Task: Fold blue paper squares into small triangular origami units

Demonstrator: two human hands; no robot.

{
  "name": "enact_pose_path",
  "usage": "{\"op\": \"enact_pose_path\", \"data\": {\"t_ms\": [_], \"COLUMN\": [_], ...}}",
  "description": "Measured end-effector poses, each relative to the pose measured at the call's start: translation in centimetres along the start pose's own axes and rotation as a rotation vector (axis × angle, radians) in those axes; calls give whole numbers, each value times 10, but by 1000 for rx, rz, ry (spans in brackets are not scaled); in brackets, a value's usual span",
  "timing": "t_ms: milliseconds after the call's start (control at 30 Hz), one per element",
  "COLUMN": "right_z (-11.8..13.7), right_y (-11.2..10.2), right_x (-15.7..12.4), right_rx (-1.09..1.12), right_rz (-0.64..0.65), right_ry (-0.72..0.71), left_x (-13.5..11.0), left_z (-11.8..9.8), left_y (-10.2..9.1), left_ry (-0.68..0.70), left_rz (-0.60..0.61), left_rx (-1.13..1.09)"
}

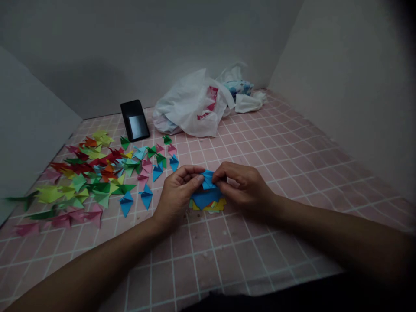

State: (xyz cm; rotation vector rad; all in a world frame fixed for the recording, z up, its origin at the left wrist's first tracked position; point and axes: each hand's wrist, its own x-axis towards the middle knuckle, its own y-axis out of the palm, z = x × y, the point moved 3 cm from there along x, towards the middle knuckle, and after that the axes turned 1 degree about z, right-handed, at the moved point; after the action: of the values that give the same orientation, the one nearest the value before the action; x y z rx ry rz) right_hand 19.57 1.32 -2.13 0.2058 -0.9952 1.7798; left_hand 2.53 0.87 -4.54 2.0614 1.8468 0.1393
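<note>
My left hand [178, 193] and my right hand [242, 186] meet over the pink checked cloth, both pinching a small blue paper piece [208, 180] between thumbs and fingertips. The piece is partly folded and held just above a small stack of coloured paper squares [208, 203], blue on top with yellow edges showing below. The fingers of both hands are closed on the blue paper.
Many folded paper triangles [97, 177] in green, red, yellow, pink and blue lie spread at the left. A black phone [134, 120] lies at the back, beside white plastic bags [195, 106]. Grey walls close in on three sides of the pink checked cloth [292, 156].
</note>
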Motion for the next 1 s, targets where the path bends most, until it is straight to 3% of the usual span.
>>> {"op": "enact_pose_path", "data": {"t_ms": [467,700,800,1000], "right_z": [5,4,3,-7], "right_y": [3,3,3,7], "right_x": [-2,-1,0,-3], "right_rx": [-61,-9,116,568], "right_rz": [12,16,15,-1], "right_ry": [-94,-56,76,554], "left_x": [2,2,2,2], "left_z": [0,-3,-8,-11], "left_y": [0,-3,-2,-3], "left_ry": [4,67,106,160], "left_rz": [-35,-52,-58,-65], "left_rx": [31,85,107,154]}}
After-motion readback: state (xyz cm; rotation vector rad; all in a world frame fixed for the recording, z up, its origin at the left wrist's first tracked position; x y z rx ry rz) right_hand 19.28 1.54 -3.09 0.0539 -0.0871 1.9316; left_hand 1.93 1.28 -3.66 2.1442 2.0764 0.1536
